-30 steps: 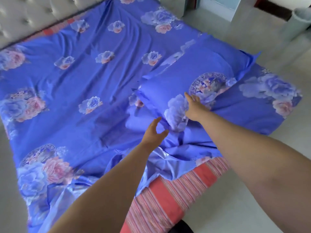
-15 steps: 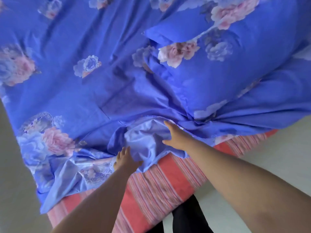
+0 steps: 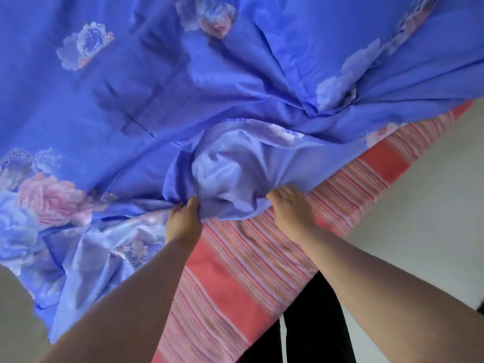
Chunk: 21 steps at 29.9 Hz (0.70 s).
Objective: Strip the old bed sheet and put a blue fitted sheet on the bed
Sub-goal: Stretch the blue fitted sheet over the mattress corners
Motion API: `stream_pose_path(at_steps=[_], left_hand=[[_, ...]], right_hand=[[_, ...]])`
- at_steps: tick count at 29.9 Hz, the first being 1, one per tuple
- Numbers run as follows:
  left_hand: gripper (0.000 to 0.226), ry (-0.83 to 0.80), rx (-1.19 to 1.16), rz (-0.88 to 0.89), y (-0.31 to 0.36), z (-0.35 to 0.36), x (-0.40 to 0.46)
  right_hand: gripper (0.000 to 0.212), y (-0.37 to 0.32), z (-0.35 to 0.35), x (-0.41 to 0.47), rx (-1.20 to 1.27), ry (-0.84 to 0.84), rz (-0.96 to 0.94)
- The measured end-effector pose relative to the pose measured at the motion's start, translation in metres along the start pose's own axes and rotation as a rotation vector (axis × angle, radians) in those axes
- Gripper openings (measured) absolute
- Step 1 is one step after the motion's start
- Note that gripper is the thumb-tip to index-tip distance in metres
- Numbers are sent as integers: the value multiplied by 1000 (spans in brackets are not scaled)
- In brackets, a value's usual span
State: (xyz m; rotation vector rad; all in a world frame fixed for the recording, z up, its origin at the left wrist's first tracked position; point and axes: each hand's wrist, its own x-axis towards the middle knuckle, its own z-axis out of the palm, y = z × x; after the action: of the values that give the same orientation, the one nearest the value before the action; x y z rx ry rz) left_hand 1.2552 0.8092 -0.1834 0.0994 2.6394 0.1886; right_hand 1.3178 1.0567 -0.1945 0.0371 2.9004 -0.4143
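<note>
One blue flowered sheet [image 3: 162,106] covers the bed from 9 to 2 o'clock, its near edge bunched at centre. Two hands work it: the left hand [image 3: 183,218] pinches a fold, the right hand [image 3: 289,205] clutches the hem, likely to drag it over the one striped mattress [image 3: 262,258] bared at 5 o'clock.

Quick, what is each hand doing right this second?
Left hand: closed, gripping the bunched edge of the blue floral cotton sheet.
Right hand: closed, fingers curled into the same sheet's edge.
</note>
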Motion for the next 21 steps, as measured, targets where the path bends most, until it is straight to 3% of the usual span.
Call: stream_pose_path(at_steps=[4, 8, 10, 13, 15, 17, 19, 21], left_hand=[[37, -232, -26, 13, -21, 6, -60], [74, -259, 49, 30, -27, 20, -121], [92, -239, 82, 24, -26, 28, -128], [100, -231, 123, -5, -28, 42, -126], [108, -224, 100, -62, -30, 50, -120], [122, -230, -164, -207, -37, 56, -114], [118, -190, -545, -431, -44, 63, -108], [115, -75, -523, -433, -49, 62, -104]], right_hand=[[42, -6, 7, -58, -12, 47, 235], [26, -12, 7, -95, -55, 75, 230], [23, -15, 5, -101, -20, -41, 268], [32, -19, 1, -96, 5, -356, 343], [31, -23, -5, -81, 83, -424, 389], [34, -24, -11, -58, 115, -306, 384], [43, -22, -14, -36, 119, -164, 359], [62, -18, -13, -16, 110, -133, 344]])
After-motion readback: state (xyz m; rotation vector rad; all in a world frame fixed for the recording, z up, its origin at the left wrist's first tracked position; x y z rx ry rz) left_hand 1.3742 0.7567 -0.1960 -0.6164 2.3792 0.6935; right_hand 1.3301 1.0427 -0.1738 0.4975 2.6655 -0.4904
